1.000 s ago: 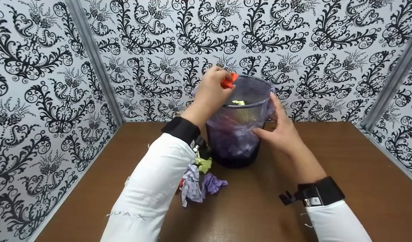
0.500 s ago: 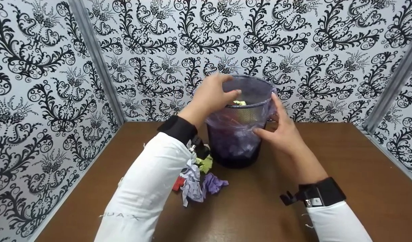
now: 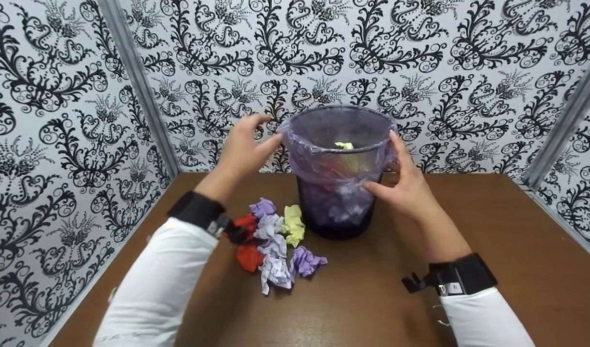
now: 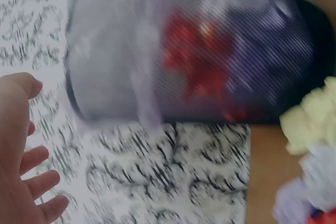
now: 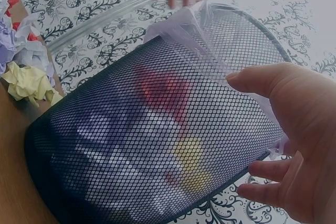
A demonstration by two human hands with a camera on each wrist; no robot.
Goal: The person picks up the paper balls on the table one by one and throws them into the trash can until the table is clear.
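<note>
my right hand (image 3: pixel 404 185) rests with straight fingers against the side of the black mesh bin (image 3: pixel 338 193), which stands lined with a purple bag at the back of the brown desk (image 3: pixel 492 250). my left hand (image 3: pixel 242 149) hovers open and empty beside its rim, above crumpled paper balls (image 3: pixel 275 241) lying just left of the bin.

No lettering, label, brand, number or sign can be read in any of the three views. The walls carry only a black scroll pattern, not writing. The wrist straps and the mesh bin (image 3: pixel 340 173) bear no legible marking, and the crumpled papers (image 3: pixel 275 241) on the table show no print that can be made out.
</note>
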